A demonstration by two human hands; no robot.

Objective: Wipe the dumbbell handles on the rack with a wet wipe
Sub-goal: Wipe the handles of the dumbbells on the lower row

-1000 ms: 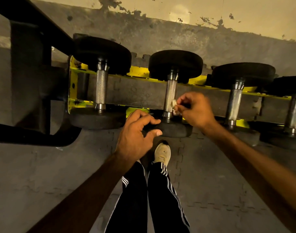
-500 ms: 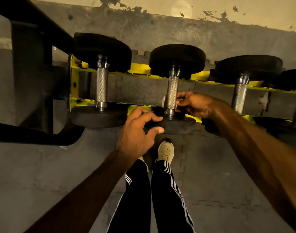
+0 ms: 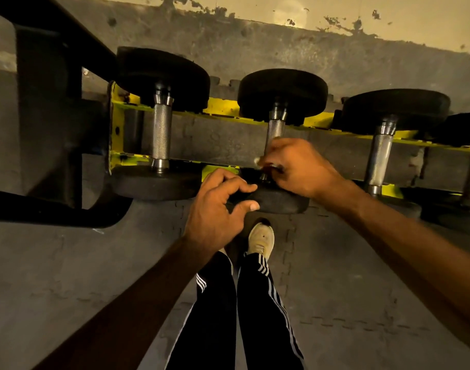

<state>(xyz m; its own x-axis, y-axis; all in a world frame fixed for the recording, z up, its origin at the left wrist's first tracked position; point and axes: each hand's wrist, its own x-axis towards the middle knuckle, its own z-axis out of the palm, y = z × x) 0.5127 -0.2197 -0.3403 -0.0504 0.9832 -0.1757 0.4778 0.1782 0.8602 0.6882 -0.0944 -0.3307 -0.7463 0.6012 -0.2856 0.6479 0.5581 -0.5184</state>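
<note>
Knurled steel handle (image 3: 275,132) — right hand (image 3: 295,166) wraps it with white wipe (image 3: 256,161); left hand (image 3: 215,206) clasps rubber head (image 3: 282,202).

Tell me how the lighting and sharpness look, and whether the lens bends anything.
Head view: dim, yellowish light; the right hand with the wet wipe is motion-blurred on the middle dumbbell, the left hand is sharper; the wide lens bows the yellow rack; a pale bright patch on the wall.

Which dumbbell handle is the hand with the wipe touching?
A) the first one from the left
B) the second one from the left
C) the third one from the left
B: the right hand holds the white wipe against the second dumbbell's handle, counting from the left.
</note>
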